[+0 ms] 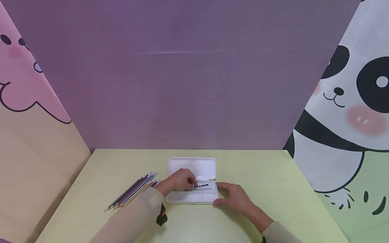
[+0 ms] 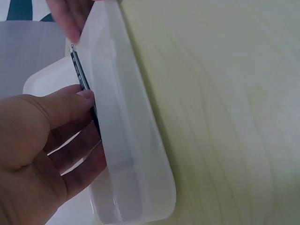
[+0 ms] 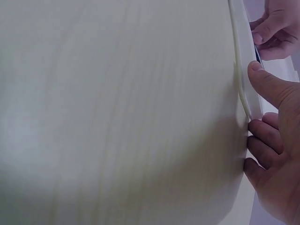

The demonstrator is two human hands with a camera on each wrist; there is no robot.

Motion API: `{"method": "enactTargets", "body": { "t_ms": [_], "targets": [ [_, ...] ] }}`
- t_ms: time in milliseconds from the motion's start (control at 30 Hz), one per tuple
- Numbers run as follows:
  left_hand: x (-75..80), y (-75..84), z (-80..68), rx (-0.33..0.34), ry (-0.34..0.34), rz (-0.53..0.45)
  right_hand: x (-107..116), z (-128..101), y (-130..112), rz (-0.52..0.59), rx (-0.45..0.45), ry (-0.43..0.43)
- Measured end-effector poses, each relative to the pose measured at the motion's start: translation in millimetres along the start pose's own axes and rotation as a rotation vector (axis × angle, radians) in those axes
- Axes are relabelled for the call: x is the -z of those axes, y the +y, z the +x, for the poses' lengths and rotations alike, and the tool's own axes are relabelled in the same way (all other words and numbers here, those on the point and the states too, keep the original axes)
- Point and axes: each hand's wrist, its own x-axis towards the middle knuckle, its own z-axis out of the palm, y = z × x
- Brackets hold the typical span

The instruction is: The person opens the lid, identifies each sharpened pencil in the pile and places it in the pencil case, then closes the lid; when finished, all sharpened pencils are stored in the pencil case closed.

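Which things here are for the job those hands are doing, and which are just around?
For the job:
Left hand, pinching a pencil
Right hand, touching the open white case
Pencil pile beside the case, probably

Just around:
Panda picture
Pink cartoon picture
Purple backdrop

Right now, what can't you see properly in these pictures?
- Head view: part of the pencil bunch, behind the left sleeve.
- Left wrist view: one end of the held pencil, behind the white box.
- Left wrist view: most of the right hand, cut off by the top edge.
- Right wrist view: part of the left hand, cut off by the right edge.
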Motion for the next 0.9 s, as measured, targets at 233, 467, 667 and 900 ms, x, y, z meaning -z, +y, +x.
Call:
{"method": "enactTargets", "body": {
  "t_ms": [233,467,667,900],
  "targets": [
    [-2.4,9.2,-0.8,0.001,-0.012,0.155,-1,1,0,-0.014,-0.003,0.007],
    [-4.1,14.1,-1.5,0.012,-0.013,0.216,-2,0,1,-0.014,0.002,0.014],
    [-6.2,16.1,-0.7,0.027,-0.021,0.245,-2,0,0,-0.014,0.015,0.016],
    [-8.7,11.1,0.8,0.025,-0.027,0.238,1,-1,-1,-0.006,0.018,0.004]
  ]
}}
